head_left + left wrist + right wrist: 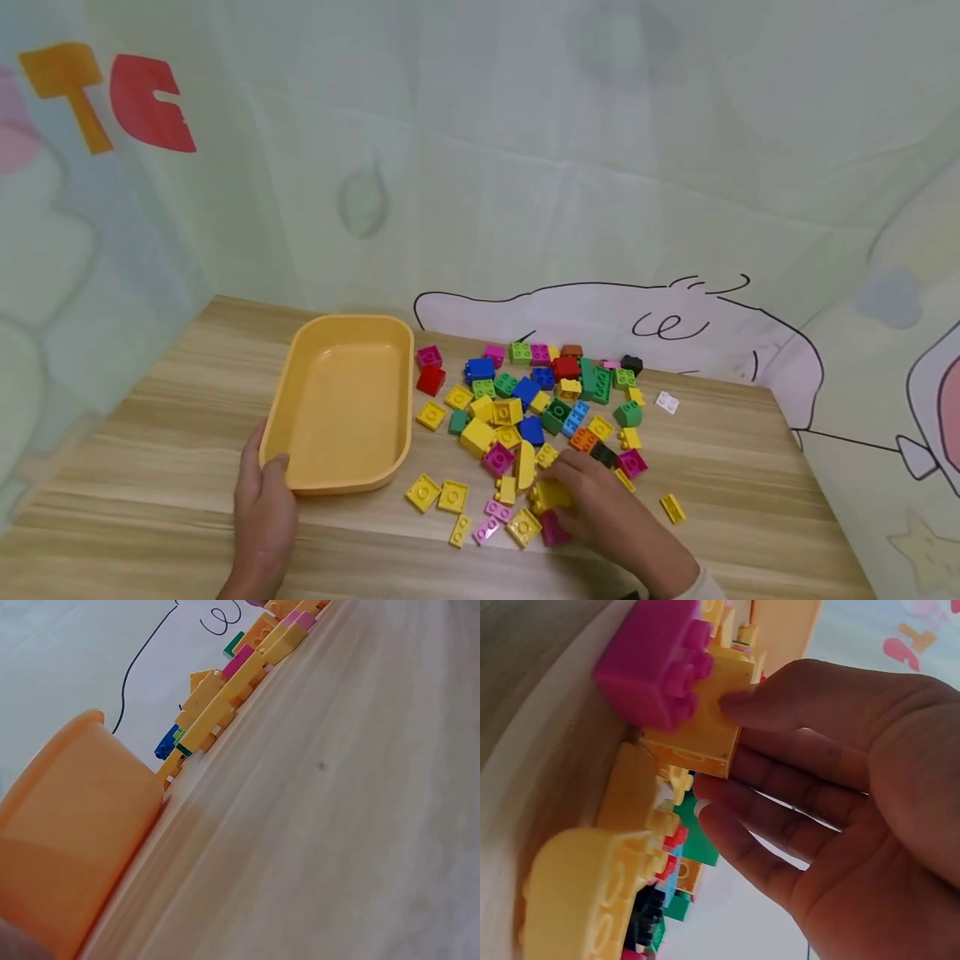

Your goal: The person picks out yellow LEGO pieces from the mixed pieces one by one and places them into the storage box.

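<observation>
An orange-yellow tray (341, 412) with nothing in it sits at the left of the table. My left hand (262, 508) grips its near left corner, thumb over the rim and fingers against the outer wall. In the left wrist view, the tray's side (75, 832) meets the table. My right hand (603, 508) pinches a yellow toy brick (551, 495) at the near edge of the brick pile. The right wrist view has the thumb on this brick (712, 712) and the fingers behind it. A magenta brick (641, 667) overlaps it there.
Many coloured bricks spread right of the tray, among them a blue brick (480, 370), a red brick (431, 381) and a yellow arched brick (525, 465). A white brick (667, 402) and a small yellow brick (672, 508) lie apart at right. A printed cloth (525, 208) hangs behind the table.
</observation>
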Available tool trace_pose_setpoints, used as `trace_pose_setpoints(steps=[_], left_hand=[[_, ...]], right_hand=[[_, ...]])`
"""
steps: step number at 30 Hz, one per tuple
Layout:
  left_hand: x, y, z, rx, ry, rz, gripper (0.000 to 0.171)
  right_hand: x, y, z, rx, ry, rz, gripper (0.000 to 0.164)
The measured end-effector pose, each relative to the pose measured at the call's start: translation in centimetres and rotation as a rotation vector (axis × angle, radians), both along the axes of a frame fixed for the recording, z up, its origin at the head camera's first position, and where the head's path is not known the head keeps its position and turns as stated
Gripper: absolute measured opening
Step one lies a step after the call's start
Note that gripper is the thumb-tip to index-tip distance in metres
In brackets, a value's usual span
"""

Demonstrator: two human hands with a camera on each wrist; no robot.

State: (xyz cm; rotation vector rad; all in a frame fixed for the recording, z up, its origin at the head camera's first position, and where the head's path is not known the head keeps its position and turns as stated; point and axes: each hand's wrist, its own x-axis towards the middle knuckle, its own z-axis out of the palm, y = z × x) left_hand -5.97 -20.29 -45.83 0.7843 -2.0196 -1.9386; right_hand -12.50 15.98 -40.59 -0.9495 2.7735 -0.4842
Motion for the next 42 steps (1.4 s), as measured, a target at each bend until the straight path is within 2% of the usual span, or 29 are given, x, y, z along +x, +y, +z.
trace_pose_setpoints(steps=[5, 9, 13, 19, 25, 42], left_hand=[[0.0, 0.0, -0.1, -0.007, 0.008, -0.025, 0.052], [0.1, 0.2, -0.1, -0.001, 0.018, -0.038, 0.052], [0.2, 0.4, -0.1, -0.004, 0.029, -0.047, 0.052], [0.2, 0.4, -0.1, -0.011, 0.038, -0.072, 0.052], [0.2, 0.4, -0.1, -0.013, 0.041, -0.081, 0.052], [0.3, 0.5, 0.1, 0.004, 0.082, -0.083, 0.052]], right_hand=[[0.4, 0.2, 0.9, 0.0, 0.045, 0.005, 0.033], [0.7, -0.4, 2.3, -0.006, 0.05, 0.002, 0.032], [0.7, -2.6, 4.1, -0.059, 0.055, 0.011, 0.031], [0.7, -6.9, 5.7, -0.167, 0.106, 0.09, 0.032], [0.9, -9.9, 6.1, -0.213, 0.142, 0.16, 0.035], [0.1, -13.2, 5.4, -0.169, 0.134, 0.168, 0.036]])
